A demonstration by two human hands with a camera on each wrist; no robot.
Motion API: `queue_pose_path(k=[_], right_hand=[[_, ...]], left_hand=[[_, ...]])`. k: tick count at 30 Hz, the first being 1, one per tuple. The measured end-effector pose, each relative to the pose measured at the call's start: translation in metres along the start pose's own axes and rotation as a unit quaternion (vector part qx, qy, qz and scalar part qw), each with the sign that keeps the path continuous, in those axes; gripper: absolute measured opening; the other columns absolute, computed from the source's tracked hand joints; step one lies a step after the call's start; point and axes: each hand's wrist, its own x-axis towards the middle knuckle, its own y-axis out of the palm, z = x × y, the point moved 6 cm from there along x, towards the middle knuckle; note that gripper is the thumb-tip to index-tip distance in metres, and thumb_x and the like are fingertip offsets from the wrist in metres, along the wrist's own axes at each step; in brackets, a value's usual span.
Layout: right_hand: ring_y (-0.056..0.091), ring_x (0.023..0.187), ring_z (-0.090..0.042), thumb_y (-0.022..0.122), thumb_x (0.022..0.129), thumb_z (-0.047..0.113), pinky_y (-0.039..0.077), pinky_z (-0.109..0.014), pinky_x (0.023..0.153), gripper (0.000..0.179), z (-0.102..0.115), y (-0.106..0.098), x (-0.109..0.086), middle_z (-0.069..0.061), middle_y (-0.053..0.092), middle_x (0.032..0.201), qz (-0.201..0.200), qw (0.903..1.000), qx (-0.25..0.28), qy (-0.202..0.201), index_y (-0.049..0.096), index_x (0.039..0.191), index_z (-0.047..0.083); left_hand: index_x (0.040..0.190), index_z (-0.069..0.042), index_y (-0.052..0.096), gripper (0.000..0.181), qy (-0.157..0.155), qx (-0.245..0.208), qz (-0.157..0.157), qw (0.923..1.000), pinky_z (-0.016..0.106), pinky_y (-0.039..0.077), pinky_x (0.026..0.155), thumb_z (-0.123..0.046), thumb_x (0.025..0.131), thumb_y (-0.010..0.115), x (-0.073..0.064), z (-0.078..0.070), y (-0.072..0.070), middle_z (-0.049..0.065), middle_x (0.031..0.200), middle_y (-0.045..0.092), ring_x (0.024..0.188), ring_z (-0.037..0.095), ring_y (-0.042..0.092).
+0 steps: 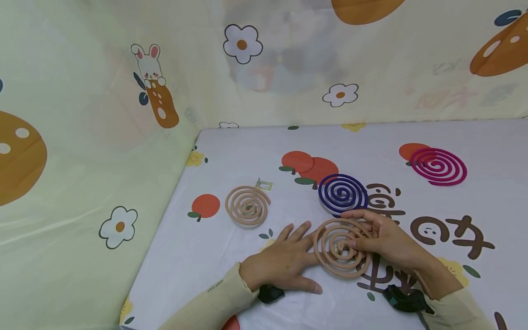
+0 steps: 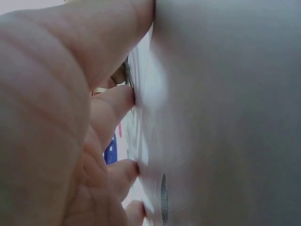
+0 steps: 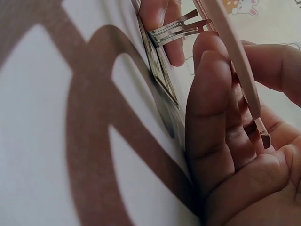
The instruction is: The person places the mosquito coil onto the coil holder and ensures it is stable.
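A tan mosquito coil [image 1: 345, 276] is gripped by my right hand [image 1: 396, 245], thumb near its centre and a finger at the far rim. In the right wrist view the coil [image 3: 240, 61] stands tilted beside the upright prongs of a small metal stand [image 3: 178, 30]; the prong tips meet or nearly meet it. My left hand [image 1: 284, 259] lies spread on the table, its forefinger reaching beneath the coil. Fingertips [image 3: 153, 14] of that hand rest at the stand's base. Whether the prongs enter the coil is hard to tell.
Another tan coil [image 1: 228, 206] is at the left, metal showing at its middle. Behind it sits a small metal stand [image 1: 270, 187]. A dark blue coil [image 1: 321, 190] lies just beyond my right fingertips, a magenta coil [image 1: 464, 172] at far right. Patterned cloth walls [image 1: 185, 68] border the table.
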Motion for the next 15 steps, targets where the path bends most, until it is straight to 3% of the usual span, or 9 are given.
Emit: queue_pose_path(k=[15], right_hand=[[0.076, 0.093, -0.020, 0.070, 0.096, -0.003, 0.063, -0.033, 0.077, 0.058, 0.0013, 0.0020, 0.0002, -0.016, 0.075, 0.104, 0.006, 0.9999, 0.011, -0.008, 0.041, 0.146, -0.009]], left_hand=[[0.164, -0.043, 0.024, 0.084, -0.001, -0.004, -0.001, 1.0000, 0.062, 0.014, 0.125, -0.073, 0.093, 0.058, 0.0004, 0.0001, 0.0012, 0.000, 0.176, 0.008, 0.161, 0.035, 0.002]])
